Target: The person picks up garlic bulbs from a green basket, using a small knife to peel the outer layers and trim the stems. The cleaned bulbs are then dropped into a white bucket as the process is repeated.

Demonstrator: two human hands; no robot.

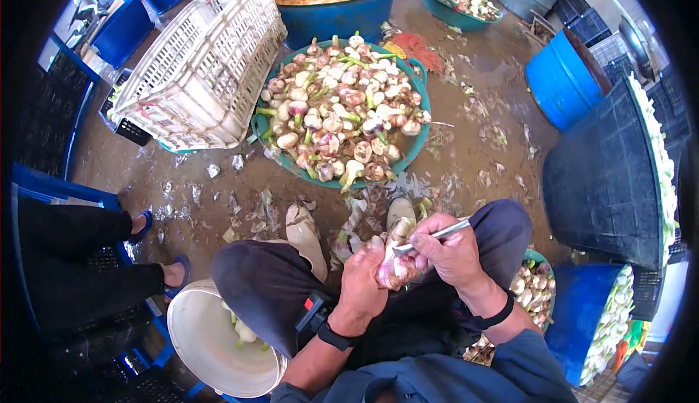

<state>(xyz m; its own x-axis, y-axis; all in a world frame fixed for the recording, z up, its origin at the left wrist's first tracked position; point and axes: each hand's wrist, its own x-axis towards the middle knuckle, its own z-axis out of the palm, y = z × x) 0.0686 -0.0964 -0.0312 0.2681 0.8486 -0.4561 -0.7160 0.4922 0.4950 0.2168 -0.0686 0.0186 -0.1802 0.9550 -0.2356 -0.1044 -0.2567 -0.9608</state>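
My left hand [362,284] is closed around a purple-white garlic bulb [394,275] with a stub of stem, held up over my lap. In my right hand [450,251] is a small metal knife [438,235], its handle end pointing up and right. The blade meets the bulb near the base of its stem, and the right fingertips press against the bulb's side. Ahead of my boots stands a green round tub [424,135] heaped with garlic bulbs [342,104], some with green stems, sitting in brownish water.
A white bucket [191,345] with a few peeled bulbs stands at my left. White plastic crates [211,75] lean beside the tub. On the right are a large black bin [597,177] and blue barrels [564,79]. Peel scraps litter the wet floor. Another person's sandalled feet [175,272] are at left.
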